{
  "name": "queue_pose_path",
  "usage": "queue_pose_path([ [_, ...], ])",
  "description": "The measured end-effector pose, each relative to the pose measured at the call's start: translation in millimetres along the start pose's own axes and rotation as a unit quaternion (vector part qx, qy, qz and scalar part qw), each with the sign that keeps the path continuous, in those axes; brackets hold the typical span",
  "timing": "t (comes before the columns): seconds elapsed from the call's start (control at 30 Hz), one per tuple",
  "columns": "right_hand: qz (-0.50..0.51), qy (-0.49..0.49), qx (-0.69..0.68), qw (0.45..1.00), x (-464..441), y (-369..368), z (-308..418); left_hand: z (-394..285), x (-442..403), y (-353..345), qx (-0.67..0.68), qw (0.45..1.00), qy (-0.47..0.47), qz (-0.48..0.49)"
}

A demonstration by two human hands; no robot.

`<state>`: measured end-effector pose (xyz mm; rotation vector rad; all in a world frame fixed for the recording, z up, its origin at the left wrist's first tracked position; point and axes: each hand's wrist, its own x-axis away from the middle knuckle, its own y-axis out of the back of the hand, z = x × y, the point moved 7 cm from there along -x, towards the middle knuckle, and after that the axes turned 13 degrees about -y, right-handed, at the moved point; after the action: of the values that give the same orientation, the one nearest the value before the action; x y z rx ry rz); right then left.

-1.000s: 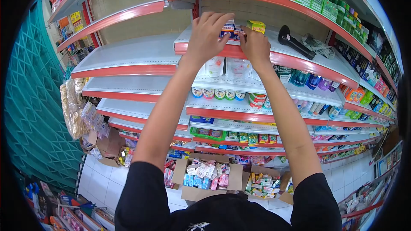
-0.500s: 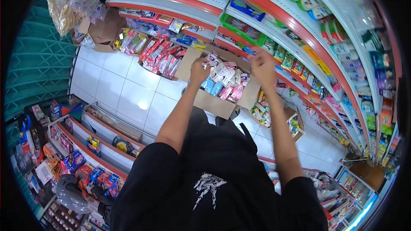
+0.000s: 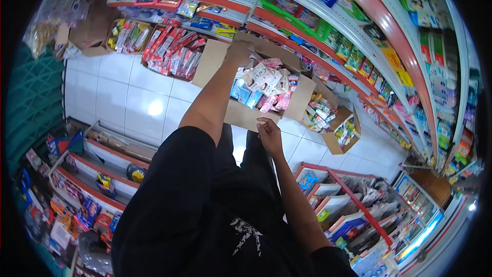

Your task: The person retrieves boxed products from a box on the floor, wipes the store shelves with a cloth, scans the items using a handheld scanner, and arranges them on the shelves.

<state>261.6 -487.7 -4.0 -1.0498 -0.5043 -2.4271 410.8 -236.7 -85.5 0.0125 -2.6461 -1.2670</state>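
My left hand [image 3: 239, 53] reaches into the back left corner of an open cardboard box [image 3: 205, 62] on the floor; its fingers are blurred, and what they may hold cannot be made out. White and pink packets [image 3: 267, 78] are heaped in the box, with blue packets [image 3: 241, 91] at its front left. Just beyond the box's front flap, my right hand [image 3: 268, 132] hangs with its fingers curled. Whether it holds something small is not clear.
Left of the box is a carton of red and white boxes [image 3: 171, 48]. Another carton [image 3: 340, 132] is on the right. Shelves [image 3: 369, 36] with a green basket [image 3: 292, 18] rise behind. Lower racks [image 3: 97, 161] stand at the left, on the tiled floor [image 3: 120, 92].
My hands have come down from the upper shelf to the floor box. My left hand has moved to the box's back corner, and my right hand has moved down toward my body.
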Motion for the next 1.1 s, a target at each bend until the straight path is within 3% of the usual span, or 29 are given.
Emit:
queue_pose_path([
  [0.07,-0.018,0.008,-0.012,1.0,1.5,8.3,3.2,18.0,-4.2,-8.8,0.04,0.992,0.022,-0.119],
  [0.2,-0.037,0.043,-0.066,0.996,1.2,28.1,9.7,-24.0,18.6,50.2,0.168,0.936,-0.113,-0.288],
  [0.27,-0.05,0.044,-0.07,0.995,3.1,39.0,16.2,-34.0,38.6,54.1,0.305,0.902,-0.061,-0.301],
  [0.33,-0.032,0.053,-0.087,0.994,9.8,48.9,27.5,-58.9,64.6,60.0,0.374,0.878,-0.077,-0.289],
  [0.4,-0.023,0.054,-0.098,0.994,21.1,68.0,46.8,-107.5,101.6,73.0,0.507,0.831,0.075,-0.214],
  [0.5,0.005,0.13,-0.124,0.984,33.1,111.3,84.1,-153.8,137.2,65.4,0.592,0.774,0.142,-0.173],
  [0.57,-0.061,0.212,-0.098,0.97,43.5,174.5,121.7,-176.7,150.9,56.3,0.636,0.74,0.143,-0.162],
  [0.6,-0.102,0.274,-0.122,0.948,69.3,212.0,165.5,-192.4,154.6,56.3,0.653,0.726,0.133,-0.168],
  [0.67,-0.256,0.358,-0.046,0.897,143.3,286.9,257.6,-229.2,152.1,62.6,0.64,0.744,0.108,-0.157],
  [0.7,-0.271,0.421,-0.086,0.862,173.5,320.3,294.5,-242.3,148.0,63.4,0.641,0.746,0.097,-0.156],
  [0.73,-0.349,0.511,-0.007,0.786,208.4,353.2,330.5,-255.0,141.5,63.4,0.641,0.747,0.088,-0.154],
  [0.77,-0.366,0.545,-0.004,0.755,237.9,379.6,365.6,-274.0,134.3,70.1,0.656,0.734,0.063,-0.162],
  [0.87,-0.512,0.624,0.133,0.575,299.4,438.8,458.5,-333.5,120.7,94.5,0.668,0.722,0.026,-0.178],
  [0.9,-0.53,0.657,0.188,0.501,309.4,452.4,488.6,-350.1,116.2,99.2,0.669,0.722,0.002,-0.176],
  [0.97,-0.55,0.686,0.242,0.411,320.0,484.6,531.1,-377.4,107.4,104.9,0.663,0.728,-0.027,-0.174],
  [1.0,-0.558,0.684,0.236,0.406,335.8,489.8,538.5,-396.1,108.0,113.2,0.649,0.738,-0.041,-0.18],
  [1.07,-0.571,0.649,0.188,0.465,366.9,504.2,556.1,-419.2,111.6,118.9,0.634,0.748,-0.067,-0.183],
  [1.1,-0.576,0.647,0.187,0.464,370.3,523.0,565.6,-425.5,109.5,115.5,0.633,0.75,-0.068,-0.179],
])
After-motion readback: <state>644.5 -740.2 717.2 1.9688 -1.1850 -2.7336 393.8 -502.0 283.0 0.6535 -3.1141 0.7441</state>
